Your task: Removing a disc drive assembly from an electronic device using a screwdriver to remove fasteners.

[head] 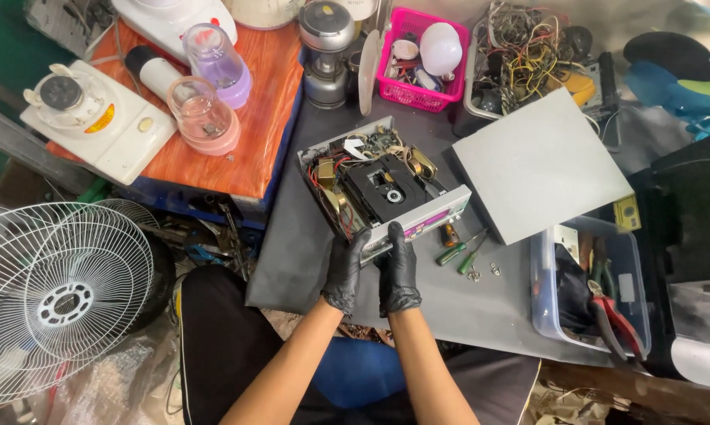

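Note:
An opened disc player [382, 182] with no top cover lies on the dark grey worktop [481, 307]; its black disc tray, wires and circuit parts show inside. My left hand [345, 270], in a black glove, grips the near front corner of the player. Beside it my right hand [398, 270], also gloved in black, holds the silver front panel. The player's grey metal cover [538, 163] lies flat just to the right.
Two green-handled screwdrivers [459, 250] and loose screws [485, 271] lie right of my hands. A clear box of pliers [599, 291] sits at right. Blender bases and jars [205, 102] stand on an orange table; a pink basket [418, 59], tangled wires [528, 51] and a white fan guard [60, 295] surround.

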